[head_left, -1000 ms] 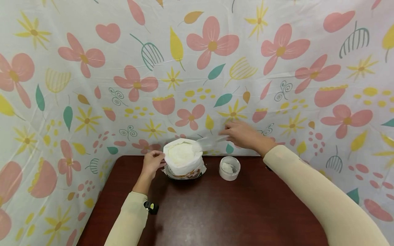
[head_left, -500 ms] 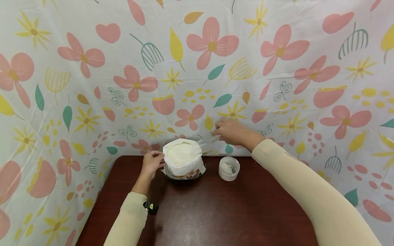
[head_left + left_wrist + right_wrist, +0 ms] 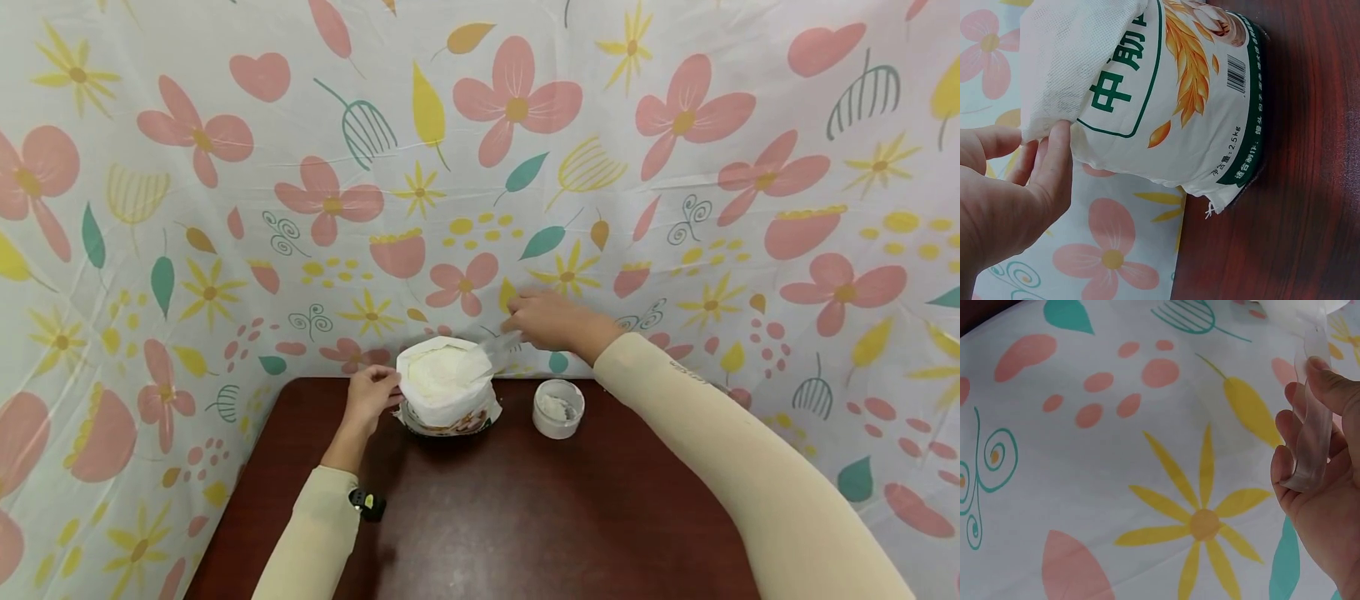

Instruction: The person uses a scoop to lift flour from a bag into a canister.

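A cloth flour bag [image 3: 442,411] stands at the table's back edge, its top folded outward and white flour [image 3: 438,375] filling the mouth. Green print and a wheat ear mark its side [image 3: 1191,81] in the left wrist view. My left hand [image 3: 371,395] pinches the folded rim [image 3: 1054,94] between thumb and fingers. To the bag's right, my right hand [image 3: 551,321] grips the handle of a clear plastic scoop [image 3: 1313,444]. The scoop's head [image 3: 487,357] slants down over the right side of the bag's mouth, partly lost against the white flour.
Right of the bag stands a small clear round tub [image 3: 557,423] with some white powder inside. The dark red-brown table [image 3: 495,517] ends at the back against a hanging flowered cloth [image 3: 465,200], close behind the bag and my right hand.
My right hand has moved left toward the bag, and the scoop has shifted with it at the bag's right rim. My left hand has stayed at the rim.
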Tool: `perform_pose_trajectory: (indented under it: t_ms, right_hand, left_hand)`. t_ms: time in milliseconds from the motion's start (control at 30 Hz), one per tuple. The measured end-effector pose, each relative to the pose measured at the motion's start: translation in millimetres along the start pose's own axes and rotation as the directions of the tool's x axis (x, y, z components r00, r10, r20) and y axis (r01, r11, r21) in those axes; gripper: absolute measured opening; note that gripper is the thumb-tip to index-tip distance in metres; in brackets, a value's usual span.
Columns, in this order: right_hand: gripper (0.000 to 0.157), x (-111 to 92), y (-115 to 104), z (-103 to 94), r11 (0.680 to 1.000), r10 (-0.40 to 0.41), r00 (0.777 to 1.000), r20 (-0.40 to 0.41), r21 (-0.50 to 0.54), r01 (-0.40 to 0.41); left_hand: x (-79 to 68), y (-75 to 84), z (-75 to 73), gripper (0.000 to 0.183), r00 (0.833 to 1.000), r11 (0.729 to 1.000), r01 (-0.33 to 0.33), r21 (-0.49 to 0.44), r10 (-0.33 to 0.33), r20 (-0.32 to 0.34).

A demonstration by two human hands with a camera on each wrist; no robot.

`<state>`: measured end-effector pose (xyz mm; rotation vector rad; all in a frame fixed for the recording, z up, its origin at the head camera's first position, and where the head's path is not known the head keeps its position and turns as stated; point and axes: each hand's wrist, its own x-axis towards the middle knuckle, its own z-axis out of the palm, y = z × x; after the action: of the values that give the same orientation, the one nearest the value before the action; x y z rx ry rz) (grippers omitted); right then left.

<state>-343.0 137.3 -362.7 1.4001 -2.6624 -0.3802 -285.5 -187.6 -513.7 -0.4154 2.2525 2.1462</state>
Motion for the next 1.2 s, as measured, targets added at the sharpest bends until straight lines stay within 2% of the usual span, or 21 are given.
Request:
perform_pose_trajectory:
  t_ms: [600, 1000, 1200]
  right_hand:
    - [0.037, 11, -16, 12.7, 0.999, 0.027, 0.999, 0.04, 0.028, -0.028]
    - [0.039, 15, -25, 32.4, 0.999, 0.043, 0.999, -0.009, -0.003, -0.043]
    - [0.038, 17, -31, 38.0, 0.998, 0.059, 0.998, -0.013, 0.035, -0.058]
  left_hand:
    - [-1.0, 0.5, 1.7, 0.025, 1.0, 1.0, 0.003, -0.001, -0.003, 0.002]
    - [-1.3, 1.2, 2.6, 0.025, 1.0, 1.0, -0.005, 0.006, 0.005, 0.001]
    - [0.6, -0.2, 1.5, 0.026, 1.0, 1.0, 0.0, -0.001, 0.0, -0.008]
